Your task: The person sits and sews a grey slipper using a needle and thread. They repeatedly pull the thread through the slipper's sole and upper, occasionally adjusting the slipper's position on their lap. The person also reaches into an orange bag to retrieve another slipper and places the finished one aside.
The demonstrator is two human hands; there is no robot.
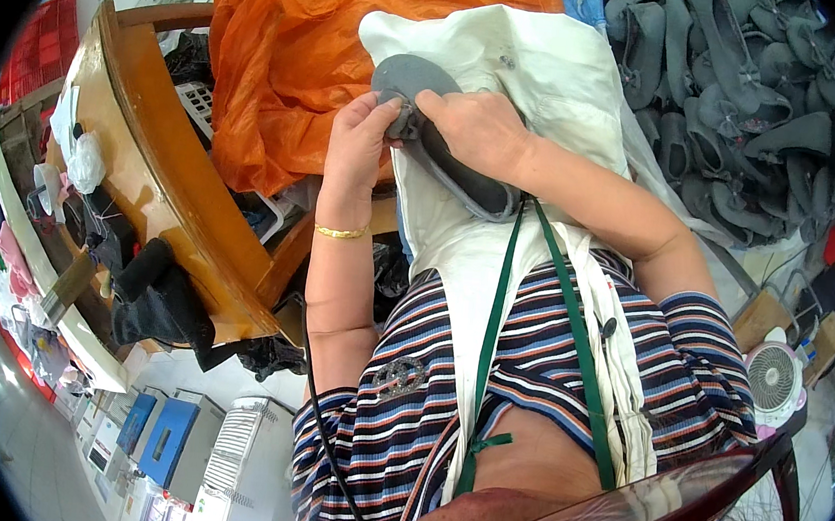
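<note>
Upper centre of frame: my left hand (359, 134) pinching bow (404, 122) on gray shoe (460, 179), right hand (480, 134) gripping beside it; shoe seeming light, soft, probably best held near toe (413, 74).

A soft grey slip-on shoe (434, 157) with a gathered bow slants over the cream apron (566, 79), rounded toe farthest from the body.

Bright, diffuse light fills the scene, nearly bleaching the white apron (556, 73), while the grey shoe (417, 78) reads clearly. Small spots glare at lower left; the wooden table (169, 227) carries a soft sheen. Fisheye distortion bows straight edges toward the black rim, where distant clutter (25, 318) turns soft
</note>
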